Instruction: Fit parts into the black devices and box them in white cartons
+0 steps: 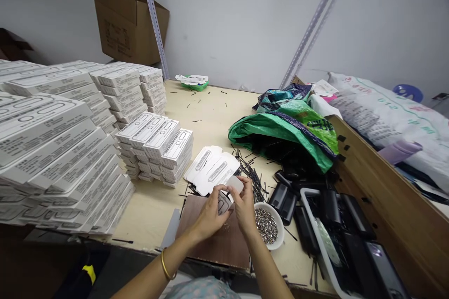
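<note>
A small white printed carton (224,203) is between my two hands, over a brown board (210,250) at the table's front edge. My left hand (209,215) is wrapped round the carton's body. At its far end, my right hand (243,200) pinches the raised pale end flap (234,184) between thumb and fingers. The inside of the carton is hidden from me. Just beyond the hands lie flattened cartons (213,164) in a loose pile. To the right of my right hand, a white bowl (279,238) holds many small shiny metal parts.
Stacked finished cartons (59,149) fill the left side, with a smaller stack (156,144) nearer. Thin black sticks (256,177) lie scattered behind the bowl. At right are a green bag (277,133), black cases (284,200), a white-rimmed tray (317,233) and a wooden board wall (379,196).
</note>
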Demonstrator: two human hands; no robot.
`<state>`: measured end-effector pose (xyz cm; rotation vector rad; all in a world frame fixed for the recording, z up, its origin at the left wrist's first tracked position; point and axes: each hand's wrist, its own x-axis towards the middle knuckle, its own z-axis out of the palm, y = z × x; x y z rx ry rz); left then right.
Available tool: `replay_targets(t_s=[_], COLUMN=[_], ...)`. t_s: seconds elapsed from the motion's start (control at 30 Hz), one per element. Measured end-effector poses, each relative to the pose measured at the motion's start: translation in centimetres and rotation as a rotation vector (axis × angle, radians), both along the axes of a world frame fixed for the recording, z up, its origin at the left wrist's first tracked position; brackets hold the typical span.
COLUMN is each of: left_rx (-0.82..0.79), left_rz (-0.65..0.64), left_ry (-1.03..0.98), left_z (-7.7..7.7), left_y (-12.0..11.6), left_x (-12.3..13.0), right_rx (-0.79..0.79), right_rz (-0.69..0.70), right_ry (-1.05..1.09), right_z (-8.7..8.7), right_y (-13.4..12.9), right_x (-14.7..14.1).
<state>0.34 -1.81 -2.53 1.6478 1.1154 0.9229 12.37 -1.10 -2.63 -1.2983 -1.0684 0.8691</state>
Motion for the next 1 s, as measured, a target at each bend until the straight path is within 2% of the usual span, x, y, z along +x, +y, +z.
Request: replay_targets(t_s=[0.13, 0.2, 0.3, 0.37, 0.47, 0.53, 0.6, 0.67, 0.73, 0.8, 0.83, 0.9, 1.0], left_rx=[-0.088, -0.111, -0.096, -0.082, -0.028, 0.002, 0.045, 0.146, 0.278, 0.303, 0.301, 0.266, 0.218], left_rz=[0.011, 0.024, 0.029, 0.02, 0.051, 0.046, 0.032, 0.097, 0.261, 0.44, 0.505, 0.591, 0.63], left_ry=[-0.101, -0.11, -0.089, -0.078, -0.05, 0.028, 0.18, 0.385, 0.615, 0.859, 0.983, 1.145, 1.217], left_z=[0.4, 0.5, 0.1, -0.5, -1.3, -0.9, 0.9, 4.1, 8.0, 11.3, 12.5, 13.6, 13.2], left_y=[-0.1, -0.1, -0.2, -0.2, -0.3, 0.0, 1.0, 3.0, 5.8, 8.9, 10.5, 13.0, 15.1], left_x=[0.0, 0.0, 0.1, 0.2, 0.4, 0.4, 0.0, -0.8, -2.1, -3.6, -4.3, -5.4, -6.3], right_rx=[0.15, 0.177, 0.155, 0.216, 0.317, 0.274, 0.177, 0.093, 0.03, -0.014, -0.029, -0.049, -0.092], right_rz=[0.067, 0.061, -0.003, -0.009, 0.046, 0.1, 0.128, 0.089, 0.018, -0.034, -0.047, -0.062, -0.11], right_ry=[-0.198, -0.214, -0.208, -0.261, -0.33, -0.289, -0.174, -0.055, -0.003, 0.002, -0.005, -0.051, -0.25], right_z=[0.1, 0.1, -0.4, -1.0, -1.9, -2.3, -2.5, -2.6, -2.6, -2.8, -3.0, -3.3, -4.3], right_y=[-1.1, -1.4, -1.2, -1.1, -1.7, -2.3, -2.9, -3.0, -2.8, -2.6, -2.5, -2.8, -3.8], right_x=[-1.4, -1.5, -1.3, -1.2, -1.3, -1.1, -0.4, 0.8, 2.1, 3.4, 4.1, 5.4, 7.7])
